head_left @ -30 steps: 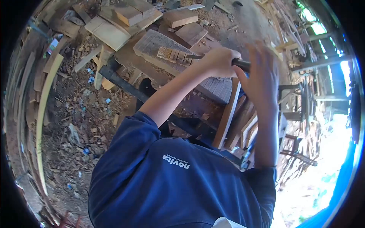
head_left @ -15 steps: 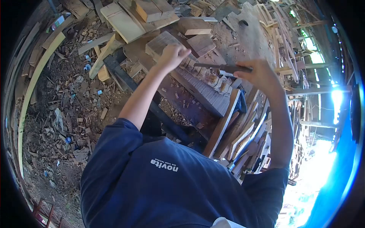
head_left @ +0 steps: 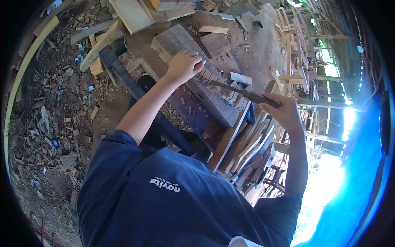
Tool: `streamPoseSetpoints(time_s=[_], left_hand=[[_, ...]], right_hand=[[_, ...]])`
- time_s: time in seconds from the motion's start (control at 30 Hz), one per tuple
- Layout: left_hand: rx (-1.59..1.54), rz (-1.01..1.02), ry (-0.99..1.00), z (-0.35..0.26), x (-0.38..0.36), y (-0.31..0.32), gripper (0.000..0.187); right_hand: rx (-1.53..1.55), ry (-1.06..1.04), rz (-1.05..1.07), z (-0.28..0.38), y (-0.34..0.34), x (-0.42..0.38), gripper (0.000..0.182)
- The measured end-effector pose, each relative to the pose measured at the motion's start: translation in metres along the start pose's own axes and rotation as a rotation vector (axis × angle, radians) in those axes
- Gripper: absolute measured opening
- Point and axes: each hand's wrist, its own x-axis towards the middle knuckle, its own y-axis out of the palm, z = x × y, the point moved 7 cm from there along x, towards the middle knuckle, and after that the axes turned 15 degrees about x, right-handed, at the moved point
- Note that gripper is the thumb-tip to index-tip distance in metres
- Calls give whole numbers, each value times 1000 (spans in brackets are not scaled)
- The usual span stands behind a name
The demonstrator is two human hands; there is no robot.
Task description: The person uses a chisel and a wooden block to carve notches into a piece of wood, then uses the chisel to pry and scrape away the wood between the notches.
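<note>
My left hand [head_left: 185,66] is curled over a thick, weathered wooden beam [head_left: 175,39], its fingers closed. What it grips, if anything, is hidden beneath the palm. Just beyond its thumb, a row of pale, notched wood [head_left: 234,99] runs along the top of the beam. My right hand [head_left: 284,111] grips the dark handle of a chisel [head_left: 238,91]. The tool's narrow blade points left toward my left hand, and its tip overlaps the notched wood in this view.
A dark bench frame [head_left: 135,88] stands beside the beam at left. Boards [head_left: 131,16] are piled behind it, and planks [head_left: 247,152] lean at its right. Wood chips and litter [head_left: 53,123] cover the ground at left. Stacked timber frames [head_left: 294,53] stand farther right.
My right hand has lowered the chisel toward the notched wood, and the blade now slants downward to the right. My left hand stays over the beam. The whole view has shifted slightly.
</note>
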Motion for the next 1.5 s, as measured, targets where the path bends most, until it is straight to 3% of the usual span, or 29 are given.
streamPoseSetpoints(time_s=[0.47, 0.6, 0.77, 0.87, 1.07, 1.13, 1.17, 1.33, 1.4, 1.5], left_hand=[[20, -1, -52, 7, -3, 6, 20], [-3, 2, -23, 5, -2, 6, 20], [-56, 9, -30, 7, -5, 7, 21], [-127, 31, -63, 10, -7, 11, 23], [-154, 41, -62, 9, -7, 12, 22], [-150, 42, -69, 9, -7, 12, 21], [-142, 42, -71, 9, -7, 13, 21], [-138, 23, -76, 8, -5, 9, 21], [-134, 39, -72, 9, -5, 9, 21], [-138, 56, -77, 9, -6, 9, 20]], right_hand=[[-64, -77, 23, 22, 5, 21, 43], [-232, 35, 64, 58, 11, 19, 42], [-375, -163, -41, 64, 14, 23, 39], [-129, -118, -125, 30, 16, 12, 38], [-97, -119, -226, -19, 24, 6, 40], [90, -34, -245, -50, 26, 7, 38], [78, -98, -239, -59, 29, 6, 39], [372, 74, -207, -169, 81, 8, 44], [335, -7, -217, -171, 103, 0, 44], [465, 105, -206, -164, 110, -11, 46]])
